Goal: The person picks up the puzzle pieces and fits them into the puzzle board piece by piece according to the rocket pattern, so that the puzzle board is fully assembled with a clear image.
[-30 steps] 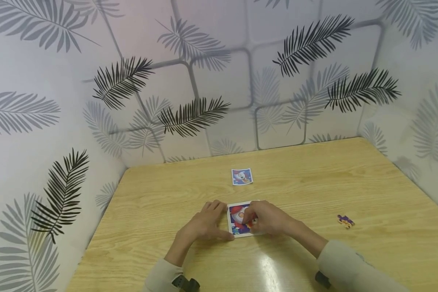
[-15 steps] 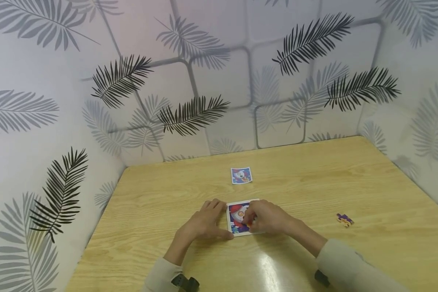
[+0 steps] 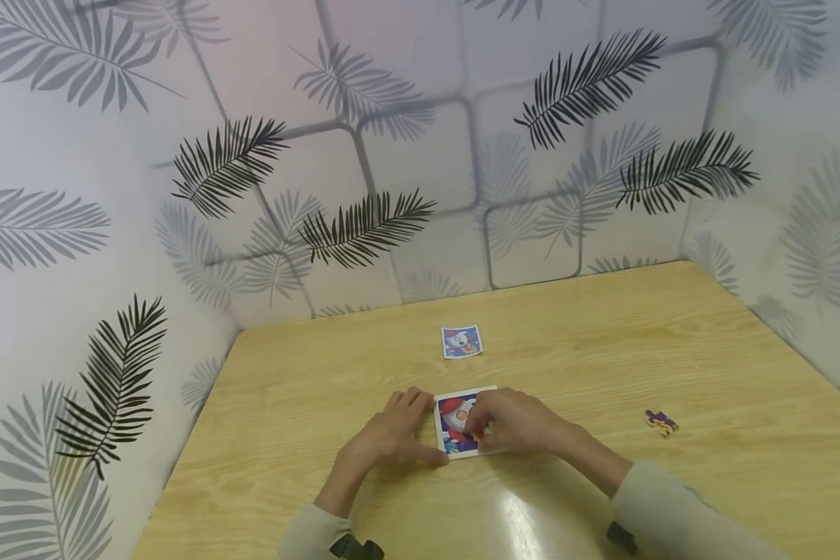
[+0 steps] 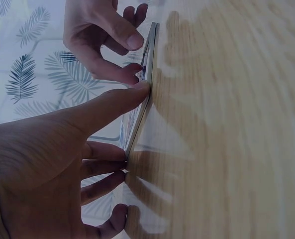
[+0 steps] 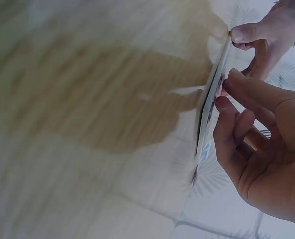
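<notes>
A small square rocket jigsaw puzzle (image 3: 450, 424) in a white-bordered tray lies on the wooden table. My left hand (image 3: 390, 429) steadies its left side, thumb at the near edge and the other fingers extended along the side. In the left wrist view, the left thumb (image 4: 125, 99) touches the tray's rim. My right hand (image 3: 514, 420) is over the puzzle's right half, its bent fingers touching the picture. The right fingertips (image 5: 226, 104) meet the surface in the right wrist view. Whether a piece is between them is hidden. A loose purple-and-orange puzzle piece (image 3: 661, 422) lies apart on the right.
A small card (image 3: 461, 342) with a matching rocket picture lies flat beyond the puzzle. The wooden table (image 3: 308, 365) meets a leaf-patterned wall (image 3: 434, 257) at the back and sides. Light reflects off the tabletop near the front.
Both hands and the puzzle stay in nearly the same place. The right fingers shift only slightly over the picture, and the head view tilts a little.
</notes>
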Available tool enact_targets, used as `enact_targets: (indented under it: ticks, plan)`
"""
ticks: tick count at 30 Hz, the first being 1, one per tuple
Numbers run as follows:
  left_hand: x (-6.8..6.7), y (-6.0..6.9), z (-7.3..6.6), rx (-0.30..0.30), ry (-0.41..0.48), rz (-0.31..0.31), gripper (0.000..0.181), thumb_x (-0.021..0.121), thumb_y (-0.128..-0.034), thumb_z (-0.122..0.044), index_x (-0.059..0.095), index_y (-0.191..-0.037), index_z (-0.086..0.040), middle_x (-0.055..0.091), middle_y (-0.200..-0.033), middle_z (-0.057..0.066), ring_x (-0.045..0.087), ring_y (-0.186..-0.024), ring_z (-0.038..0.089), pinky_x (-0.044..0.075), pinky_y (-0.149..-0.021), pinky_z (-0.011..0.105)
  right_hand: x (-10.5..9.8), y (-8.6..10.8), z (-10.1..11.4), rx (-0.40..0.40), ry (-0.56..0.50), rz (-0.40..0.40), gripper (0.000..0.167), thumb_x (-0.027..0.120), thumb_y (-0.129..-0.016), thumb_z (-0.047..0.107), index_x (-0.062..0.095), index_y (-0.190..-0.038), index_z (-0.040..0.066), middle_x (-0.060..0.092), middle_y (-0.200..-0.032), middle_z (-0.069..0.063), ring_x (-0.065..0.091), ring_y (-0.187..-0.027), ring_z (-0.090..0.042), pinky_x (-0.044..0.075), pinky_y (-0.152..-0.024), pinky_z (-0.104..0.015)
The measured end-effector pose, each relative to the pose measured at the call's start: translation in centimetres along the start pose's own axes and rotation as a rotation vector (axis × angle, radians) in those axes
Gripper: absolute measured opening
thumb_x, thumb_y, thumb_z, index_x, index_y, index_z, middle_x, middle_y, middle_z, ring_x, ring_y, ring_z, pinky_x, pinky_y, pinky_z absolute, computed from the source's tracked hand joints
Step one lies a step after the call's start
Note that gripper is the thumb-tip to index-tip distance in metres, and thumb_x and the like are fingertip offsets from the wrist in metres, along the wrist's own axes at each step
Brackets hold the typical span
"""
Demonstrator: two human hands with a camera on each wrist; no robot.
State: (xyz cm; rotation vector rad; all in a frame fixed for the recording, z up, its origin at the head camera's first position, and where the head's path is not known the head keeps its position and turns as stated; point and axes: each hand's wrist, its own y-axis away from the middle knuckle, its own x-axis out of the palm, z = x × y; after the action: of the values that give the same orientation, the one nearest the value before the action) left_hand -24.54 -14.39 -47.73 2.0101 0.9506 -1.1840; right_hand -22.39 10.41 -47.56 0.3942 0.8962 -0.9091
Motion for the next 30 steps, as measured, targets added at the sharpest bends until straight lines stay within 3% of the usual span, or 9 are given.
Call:
enact_targets:
  ticks: [6,12,22,27,30]
  plan:
    - [0.2,0.1,0.0,-0.001,-0.015,-0.005,0.088,0.088,-0.079,-0.051,0.05,-0.147,-0.01,0.048,-0.15,0.009,0.042,-0.139,0.033,0.048,-0.106,0.061,-0.9,1.0,0.0,-0.034,-0.042,-0.001,0.022,0.083,-0.085,0.01,0.079,-0.107,0.01,0.074,-0.099,0.001,0.067,-0.1,-0.024,0.055,-0.09,-0.043]
    - [0.2,0.1,0.1,0.0,-0.012,0.001,0.089,0.087,-0.0793,-0.052,0.049,-0.148,-0.01,0.047,-0.151,0.009,0.041,-0.14,0.033,0.047,-0.107,0.06,-2.1,2.3,-0.6,0.05,-0.096,-0.011,0.033,0.083,-0.087,0.012,0.075,-0.118,0.01,0.073,-0.111,-0.003,0.066,-0.11,-0.029,0.054,-0.097,-0.052]
    - [0.2,0.0,0.1,0.005,-0.012,-0.003,0.088,0.087,-0.0798,-0.051,0.049,-0.148,-0.011,0.048,-0.151,0.009,0.042,-0.139,0.033,0.046,-0.11,0.056,-3.0,4.1,-2.2,0.12,-0.119,-0.041,0.046,0.084,-0.086,0.015,0.07,-0.13,0.008,0.071,-0.113,-0.009,0.064,-0.106,-0.028,0.054,-0.085,-0.041]
    - [0.3,0.1,0.0,0.003,-0.01,0.0,0.088,0.087,-0.0799,-0.051,0.049,-0.149,-0.011,0.047,-0.151,0.009,0.042,-0.139,0.032,0.046,-0.111,0.056,-3.6,5.2,-3.2,0.124,-0.153,-0.052,0.049,0.083,-0.086,0.014,0.067,-0.132,0.006,0.07,-0.115,-0.012,0.062,-0.096,-0.024,0.049,-0.074,-0.031]
    - [0.2,0.2,-0.1,0.001,-0.009,-0.003,0.088,0.087,-0.08,-0.05,0.049,-0.149,-0.01,0.047,-0.151,0.009,0.042,-0.14,0.032,0.046,-0.111,0.055,-4.0,5.8,-3.7,0.132,-0.163,-0.061,0.049,0.082,-0.086,0.013,0.066,-0.132,0.005,0.07,-0.117,-0.014,0.056,-0.075,-0.016,0.046,-0.062,-0.027]
